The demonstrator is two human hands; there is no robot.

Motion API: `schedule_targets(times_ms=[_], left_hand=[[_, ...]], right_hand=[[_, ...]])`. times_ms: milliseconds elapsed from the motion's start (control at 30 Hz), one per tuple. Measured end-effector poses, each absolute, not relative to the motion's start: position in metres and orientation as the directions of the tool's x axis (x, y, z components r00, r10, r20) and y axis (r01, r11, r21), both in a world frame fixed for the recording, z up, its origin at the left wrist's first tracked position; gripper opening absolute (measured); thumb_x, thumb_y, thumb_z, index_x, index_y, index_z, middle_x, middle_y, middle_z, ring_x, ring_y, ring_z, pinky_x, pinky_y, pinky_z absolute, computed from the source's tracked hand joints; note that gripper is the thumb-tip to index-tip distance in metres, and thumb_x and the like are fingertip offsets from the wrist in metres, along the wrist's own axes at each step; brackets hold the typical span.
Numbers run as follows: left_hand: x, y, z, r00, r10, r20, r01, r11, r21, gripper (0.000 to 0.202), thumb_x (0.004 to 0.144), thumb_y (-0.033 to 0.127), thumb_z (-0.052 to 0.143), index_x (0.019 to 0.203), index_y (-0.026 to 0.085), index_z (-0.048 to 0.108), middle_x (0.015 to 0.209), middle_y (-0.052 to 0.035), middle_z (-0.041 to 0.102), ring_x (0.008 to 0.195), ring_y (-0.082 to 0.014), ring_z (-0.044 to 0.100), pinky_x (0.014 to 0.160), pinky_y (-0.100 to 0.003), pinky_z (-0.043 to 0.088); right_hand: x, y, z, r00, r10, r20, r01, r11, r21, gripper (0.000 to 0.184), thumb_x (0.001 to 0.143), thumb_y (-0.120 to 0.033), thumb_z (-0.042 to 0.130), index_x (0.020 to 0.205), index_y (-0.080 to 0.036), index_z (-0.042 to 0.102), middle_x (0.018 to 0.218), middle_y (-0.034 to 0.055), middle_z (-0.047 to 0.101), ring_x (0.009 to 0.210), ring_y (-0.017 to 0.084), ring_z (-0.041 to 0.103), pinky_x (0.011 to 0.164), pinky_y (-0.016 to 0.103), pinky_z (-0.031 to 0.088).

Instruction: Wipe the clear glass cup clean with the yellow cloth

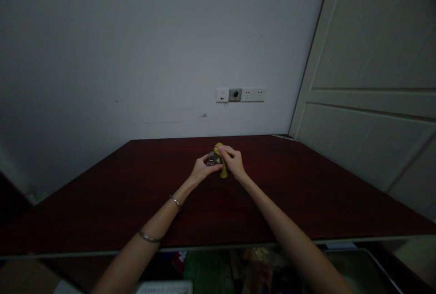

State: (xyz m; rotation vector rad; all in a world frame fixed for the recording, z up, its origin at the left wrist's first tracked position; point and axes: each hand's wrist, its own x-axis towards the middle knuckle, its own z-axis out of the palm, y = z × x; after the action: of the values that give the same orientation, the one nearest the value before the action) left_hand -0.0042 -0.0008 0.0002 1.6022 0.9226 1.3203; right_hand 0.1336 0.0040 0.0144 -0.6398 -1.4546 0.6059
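Note:
Both my arms reach out over a dark red-brown table (136, 194). My right hand (234, 161) is closed around a yellow object (223, 172) that stands on the table near the far middle. My left hand (202, 169) pinches a small shiny, greyish item (213, 160) pressed against the yellow object's left side. I cannot make out what the shiny item is. Two thin metal bracelets (176, 202) sit on my left forearm.
A pale wall stands behind the table with a row of sockets (240, 95). A panelled white door (368, 85) is at the right. Below the table's near edge lie dim packages and a green item (207, 271).

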Motion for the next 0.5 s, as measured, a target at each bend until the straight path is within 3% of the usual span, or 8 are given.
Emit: schedule_targets(times_ms=[300, 500], left_hand=[[-0.002, -0.002, 0.0, 0.116, 0.941, 0.319, -0.119, -0.306, 0.945, 0.046, 0.054, 0.029, 0.075, 0.094, 0.009, 0.064, 0.085, -0.0067, 0.067, 0.074, -0.0165, 0.06, 0.071, -0.027, 0.047], [0.0, -0.006, 0.003, 0.124, 0.949, 0.29, -0.143, -0.272, 0.952, 0.046, 0.053, 0.029, 0.077, 0.093, 0.01, 0.065, 0.083, -0.0061, 0.067, 0.074, -0.0159, 0.061, 0.072, -0.027, 0.047]], right_hand=[[0.13, -0.008, 0.013, -0.084, 0.597, 0.798, 0.082, 0.802, -0.591, 0.018, 0.076, -0.032, 0.06, 0.09, -0.027, 0.071, 0.107, 0.0041, 0.061, 0.101, 0.02, 0.056, 0.089, 0.034, 0.043], [0.128, -0.002, 0.011, 0.028, 0.68, 0.733, -0.001, 0.733, -0.68, 0.022, 0.077, -0.036, 0.058, 0.092, -0.025, 0.07, 0.102, 0.0042, 0.065, 0.1, 0.02, 0.058, 0.091, 0.035, 0.043]])
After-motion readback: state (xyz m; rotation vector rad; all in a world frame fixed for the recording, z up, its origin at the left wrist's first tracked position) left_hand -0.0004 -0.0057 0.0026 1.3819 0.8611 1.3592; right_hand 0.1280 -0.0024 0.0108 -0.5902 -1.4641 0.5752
